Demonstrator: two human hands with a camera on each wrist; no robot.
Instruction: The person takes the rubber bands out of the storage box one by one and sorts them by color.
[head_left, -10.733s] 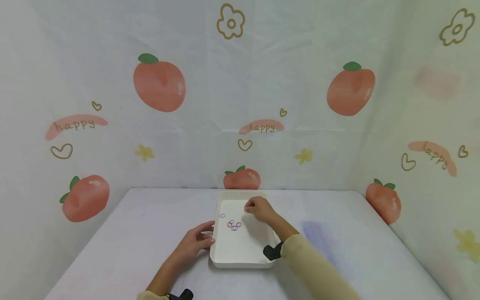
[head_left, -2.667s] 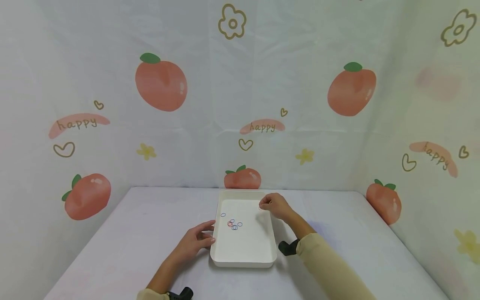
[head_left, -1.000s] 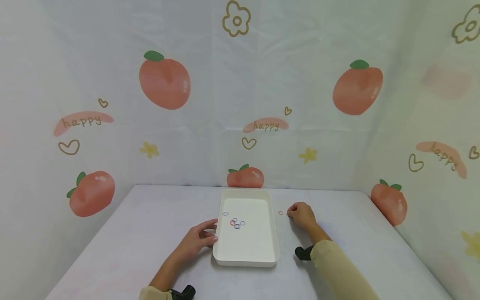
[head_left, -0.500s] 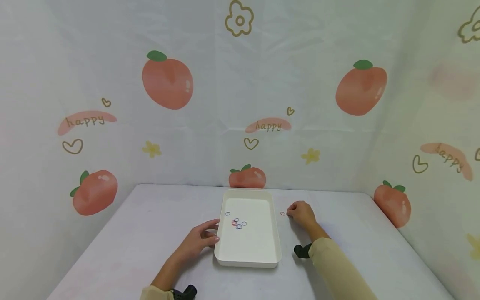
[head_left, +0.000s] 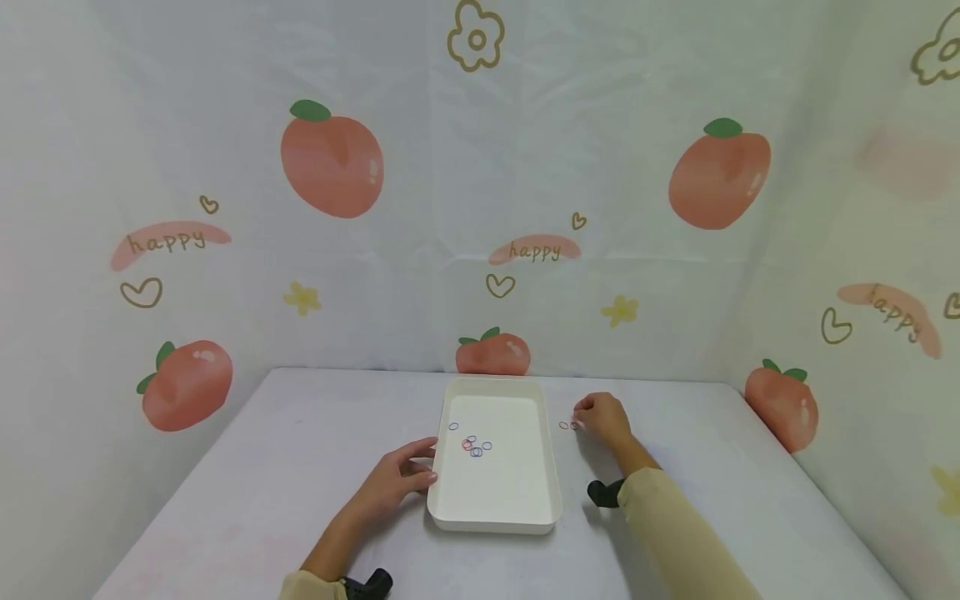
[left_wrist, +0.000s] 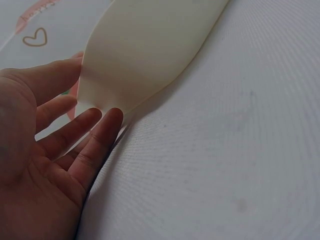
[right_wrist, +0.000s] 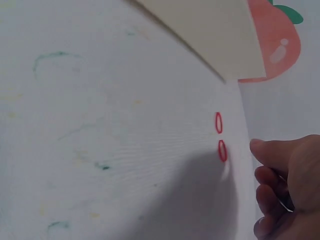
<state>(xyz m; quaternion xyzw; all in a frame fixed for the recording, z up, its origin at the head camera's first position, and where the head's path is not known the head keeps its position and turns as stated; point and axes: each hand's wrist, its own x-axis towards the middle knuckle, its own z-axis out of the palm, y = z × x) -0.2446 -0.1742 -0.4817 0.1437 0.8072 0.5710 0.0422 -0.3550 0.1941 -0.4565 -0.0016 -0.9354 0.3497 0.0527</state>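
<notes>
My left hand (head_left: 386, 485) rests its fingertips against the left side of a white tray (head_left: 495, 527); the left wrist view shows its relaxed fingers touching the tray's outer wall (left_wrist: 145, 50). Inside the tray lie several thin rings like small rubber bands: a lone blue ring (head_left: 453, 427), and a cluster of blue ones with a red ring (head_left: 467, 445). Right of the tray, two red rings (right_wrist: 218, 123) lie side by side on the table. Just above the right-hand ring (right_wrist: 222, 151), my right hand (head_left: 603, 419) hovers with loosely bent fingers and nothing visible in them.
A white cloth covers the table (head_left: 337, 425), which meets a printed curtain (head_left: 420, 317) at the back. The tray reaches nearly to the table's back edge. Black wrist cameras (head_left: 603, 493) sit on both wrists.
My right hand has carried a ring out of the tray, set it beside another red ring on the table, let go and lifted slightly. The left hand stays at the tray.
</notes>
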